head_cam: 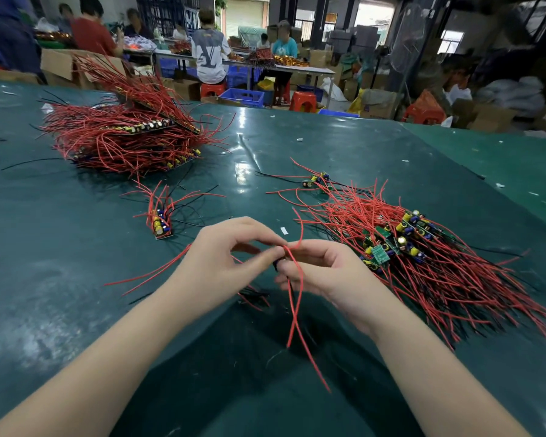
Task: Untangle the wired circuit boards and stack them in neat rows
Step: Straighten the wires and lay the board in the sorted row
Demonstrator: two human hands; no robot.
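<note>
My left hand and my right hand meet above the dark green table, both pinching one small wired circuit board that is mostly hidden by my fingers. Its red wires hang down toward me and others trail left under my left hand. To the right lies a tangled heap of boards with red and black wires. A short neat row of boards stands left of centre. A large stacked pile sits at the far left.
Two or three loose boards lie beyond the heap. Small white scraps dot the table. Beyond the far edge are people seated at another table, blue crates, red stools and cardboard boxes.
</note>
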